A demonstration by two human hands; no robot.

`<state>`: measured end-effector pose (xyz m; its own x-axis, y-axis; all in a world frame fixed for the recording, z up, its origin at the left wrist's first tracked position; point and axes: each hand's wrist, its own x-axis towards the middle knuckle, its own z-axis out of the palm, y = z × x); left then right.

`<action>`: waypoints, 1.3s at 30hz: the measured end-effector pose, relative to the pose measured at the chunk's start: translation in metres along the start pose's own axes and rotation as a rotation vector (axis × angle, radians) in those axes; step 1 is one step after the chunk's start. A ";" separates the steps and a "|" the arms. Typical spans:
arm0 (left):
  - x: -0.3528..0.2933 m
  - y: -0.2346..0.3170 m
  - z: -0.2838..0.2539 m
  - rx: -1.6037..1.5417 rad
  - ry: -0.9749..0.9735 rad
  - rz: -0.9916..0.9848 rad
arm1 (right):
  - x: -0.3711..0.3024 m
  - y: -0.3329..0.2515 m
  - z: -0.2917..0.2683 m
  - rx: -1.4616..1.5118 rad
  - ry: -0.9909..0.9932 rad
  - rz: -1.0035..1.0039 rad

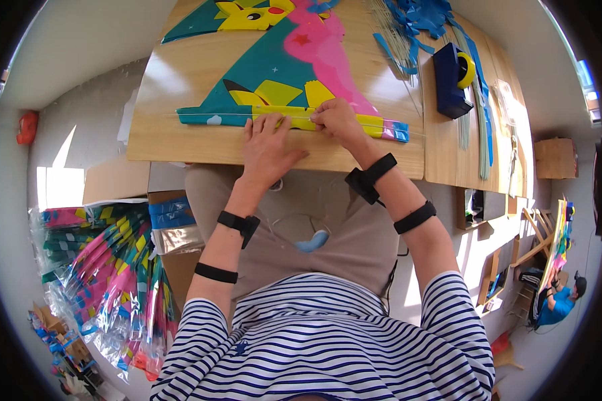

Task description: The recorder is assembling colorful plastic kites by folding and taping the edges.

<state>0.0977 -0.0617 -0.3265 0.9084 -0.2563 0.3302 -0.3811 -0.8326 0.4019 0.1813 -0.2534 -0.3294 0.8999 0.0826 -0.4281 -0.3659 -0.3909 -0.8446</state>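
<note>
A colourful kite sheet, green, pink and yellow with a cartoon figure, lies on the wooden table. Its near edge forms a narrow folded strip, and a thin pale rod runs along that strip. My left hand rests on the yellow part of the strip with fingers spread and pressed down. Just right of it, my right hand pinches at the line of the rod. Its fingertips partly hide the grip. The strip's blue and pink end sticks out beyond my right hand.
A dark blue tape dispenser with yellow tape stands on the right, near bundled thin rods and blue strips. Plastic-wrapped colourful sheets fill the lower left beside a cardboard box. A person in blue sits far right.
</note>
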 end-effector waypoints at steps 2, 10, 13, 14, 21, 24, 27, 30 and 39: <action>0.000 -0.001 0.000 0.016 -0.005 -0.001 | 0.001 0.001 0.001 -0.053 0.040 0.011; -0.002 -0.007 0.004 -0.034 -0.057 -0.035 | -0.007 -0.010 0.007 -0.189 0.139 -0.008; -0.001 -0.005 0.001 -0.021 -0.065 -0.022 | -0.010 -0.015 0.006 -0.180 0.131 0.009; 0.000 -0.002 -0.001 0.004 -0.068 -0.006 | -0.010 -0.016 0.005 -0.183 0.125 0.014; 0.001 0.001 -0.004 0.066 -0.111 0.011 | -0.004 -0.006 -0.004 -0.103 0.066 0.059; -0.001 -0.001 -0.004 0.071 -0.109 0.002 | -0.005 -0.005 -0.019 0.211 -0.088 0.243; 0.000 -0.001 -0.004 0.081 -0.108 0.011 | -0.005 -0.003 -0.038 0.564 -0.210 0.459; 0.001 -0.002 -0.002 0.082 -0.100 0.017 | -0.004 0.004 -0.050 0.800 -0.192 0.544; -0.002 -0.002 -0.001 0.095 -0.092 0.005 | -0.076 -0.001 -0.023 -0.403 0.256 -0.449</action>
<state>0.0968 -0.0590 -0.3274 0.9201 -0.3007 0.2508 -0.3715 -0.8728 0.3165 0.1180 -0.2802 -0.2890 0.9907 0.1163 0.0706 0.1316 -0.6860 -0.7156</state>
